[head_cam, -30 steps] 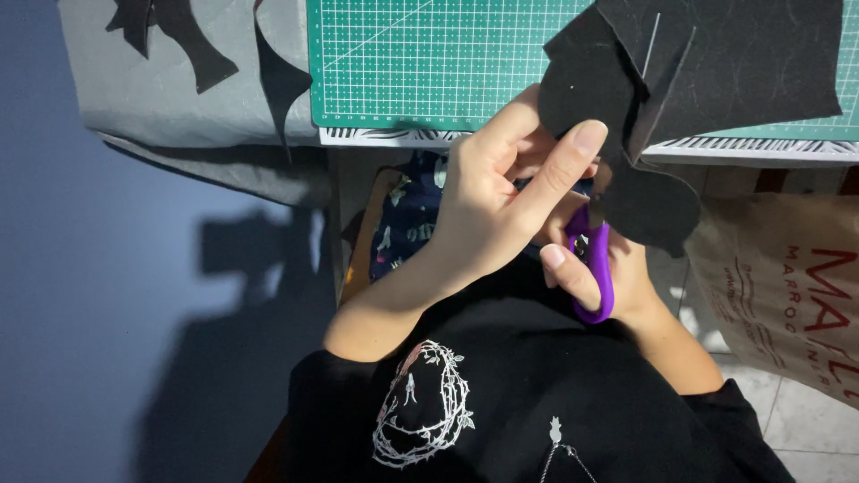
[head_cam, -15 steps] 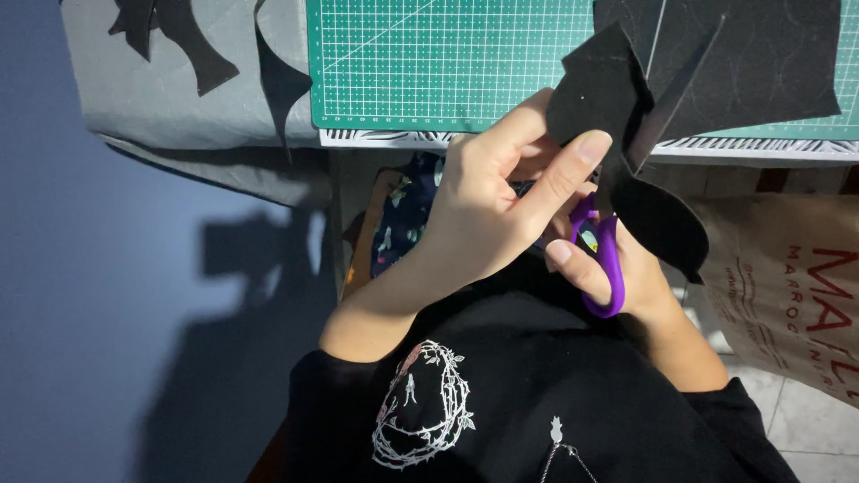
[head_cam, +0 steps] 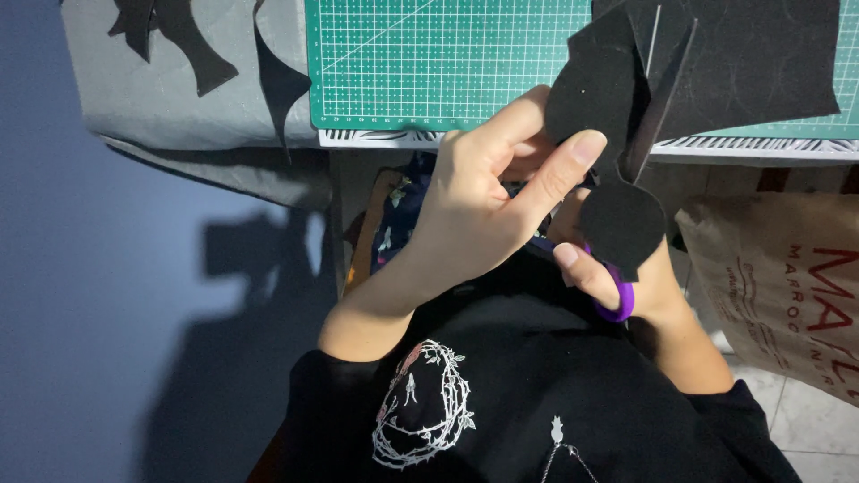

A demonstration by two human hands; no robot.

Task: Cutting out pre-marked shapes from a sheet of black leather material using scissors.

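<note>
Left hand (head_cam: 483, 210) pinches the black felt sheet (head_cam: 617, 98) taut at twelve o'clock of the body, above the lap, steadying it for cutting; right hand (head_cam: 617, 273), at four o'clock, grips purple-handled scissors (head_cam: 619, 300) beneath it.

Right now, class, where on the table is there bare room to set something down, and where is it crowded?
Bare: the green cutting mat between the curved black scrap and the black sheet. Crowded: the grey cloth carries black cutouts; at the mat's right end are the left hand and scissors.
</note>
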